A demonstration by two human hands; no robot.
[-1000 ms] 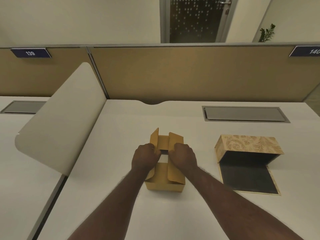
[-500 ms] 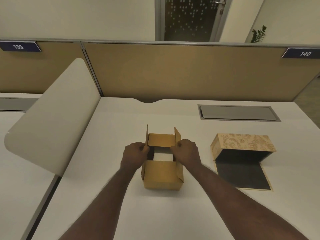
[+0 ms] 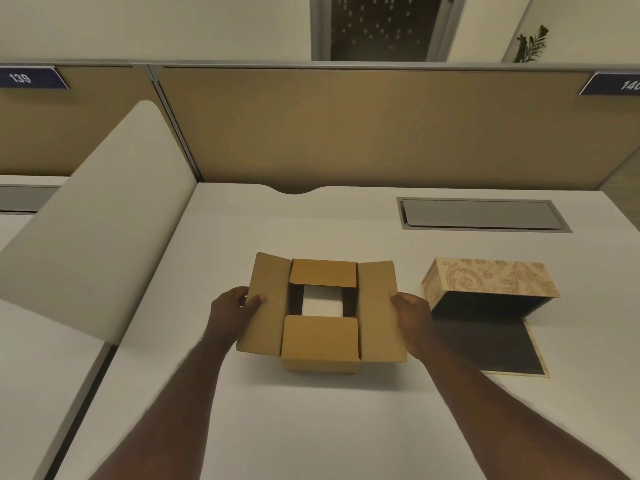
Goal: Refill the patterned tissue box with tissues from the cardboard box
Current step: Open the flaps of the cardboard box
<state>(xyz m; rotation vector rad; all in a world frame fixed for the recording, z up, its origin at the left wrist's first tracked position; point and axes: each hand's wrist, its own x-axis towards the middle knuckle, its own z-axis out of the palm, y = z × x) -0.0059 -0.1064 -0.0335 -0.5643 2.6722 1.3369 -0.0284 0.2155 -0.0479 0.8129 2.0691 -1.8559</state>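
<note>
A brown cardboard box (image 3: 320,344) stands in the middle of the white desk (image 3: 311,427). Its two long side flaps are spread wide; the two short flaps still lie partly over the opening. White tissues (image 3: 322,304) show through the gap. My left hand (image 3: 233,315) pinches the left flap's outer edge. My right hand (image 3: 412,315) grips the right flap's outer edge. To the right lies the patterned tissue box (image 3: 491,280), tipped with its hinged base panel (image 3: 488,344) folded out flat on the desk, dark inside, with nothing visible inside.
A white curved divider (image 3: 93,230) rises at the left between two desks. A tan partition wall (image 3: 346,126) closes the far side. A grey cable hatch (image 3: 481,214) is set into the desk at the back right.
Both hands have pulled the cardboard box's long flaps apart, from nearly upright to spread flat outward. The tissues inside are now more exposed. The view has tilted slightly.
</note>
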